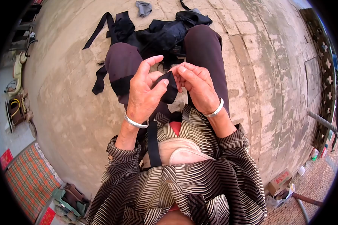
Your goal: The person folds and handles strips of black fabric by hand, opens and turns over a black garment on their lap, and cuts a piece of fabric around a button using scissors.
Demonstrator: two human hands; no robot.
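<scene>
1. Two bare hands were held above the lap; a piece of black cloth (170,90) was positioned between them, near the raised knees (204,43).
2. The cloth was pinched beneath the thumb of the left hand (143,90), its index finger raised and spread.
3. The thumb and fingertips of the right hand (196,80) were drawn together at the cloth's upper corner; whether anything was gripped could not be told.
4. Red characters were printed on a cardboard box (280,182) at lower right, too small to be read.
5. Dark garments (157,35) were heaped beyond the knees, partly hidden by them; a grey cloth (143,8) was placed farther off.
6. Orange-and-green plaid fabric (32,180) was spread at lower left.
</scene>
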